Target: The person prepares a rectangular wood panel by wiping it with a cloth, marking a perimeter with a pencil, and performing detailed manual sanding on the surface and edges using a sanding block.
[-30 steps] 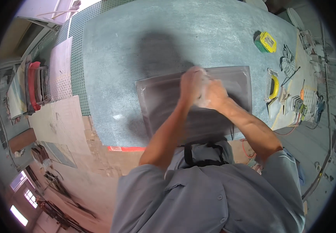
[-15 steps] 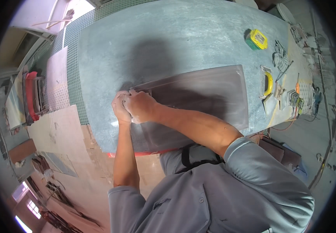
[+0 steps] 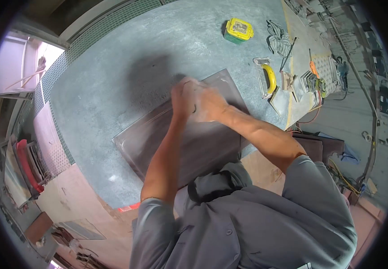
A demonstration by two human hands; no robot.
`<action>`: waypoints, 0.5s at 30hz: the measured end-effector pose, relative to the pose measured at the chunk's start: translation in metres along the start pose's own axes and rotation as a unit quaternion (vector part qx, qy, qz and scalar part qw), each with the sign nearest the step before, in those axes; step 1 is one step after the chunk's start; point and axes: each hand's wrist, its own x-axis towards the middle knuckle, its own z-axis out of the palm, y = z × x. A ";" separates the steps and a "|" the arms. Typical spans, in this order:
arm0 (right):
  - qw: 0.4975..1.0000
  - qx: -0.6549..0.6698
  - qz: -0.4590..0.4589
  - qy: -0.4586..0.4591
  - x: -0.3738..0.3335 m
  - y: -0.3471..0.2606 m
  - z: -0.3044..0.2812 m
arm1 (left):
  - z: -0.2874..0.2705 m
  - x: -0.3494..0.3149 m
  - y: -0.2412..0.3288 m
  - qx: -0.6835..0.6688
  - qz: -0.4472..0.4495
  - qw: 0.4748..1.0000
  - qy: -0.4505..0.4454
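Note:
A flat, dark grey-brown rectangular panel (image 3: 216,143) lies at a slant on the blue-grey worktable, its near side close to my body. My left hand (image 3: 183,101) and my right hand (image 3: 209,104) are pressed together over the panel's far long edge, right of its middle. Pale dust coats both hands. Their fingers look closed, the right ones slightly smeared by motion. Whatever lies beneath them, if anything, is hidden by the hands themselves.
Beyond the panel, the table (image 3: 95,107) holds a yellow-and-green tub (image 3: 238,30). To the right lie a striped glove (image 3: 278,39), a tool with a yellow handle (image 3: 270,78) and several scraper blades (image 3: 308,83). Sheets and a red item (image 3: 26,166) stand at left.
Both hands have moved together rightward along the panel's far edge, from its left end to past the middle. The view has turned, so panel and table appear more slanted.

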 end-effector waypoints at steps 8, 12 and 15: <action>0.992 0.072 0.026 0.104 -0.041 0.091 -0.028 | 0.124 0.045 -0.031 0.151 0.173 0.973 0.000; 0.991 0.056 0.027 0.118 -0.053 0.095 -0.036 | 0.135 0.031 -0.005 0.093 0.111 0.989 -0.036; 0.992 0.054 -0.023 0.114 -0.039 0.069 -0.030 | 0.105 0.025 -0.004 0.084 0.068 0.994 -0.032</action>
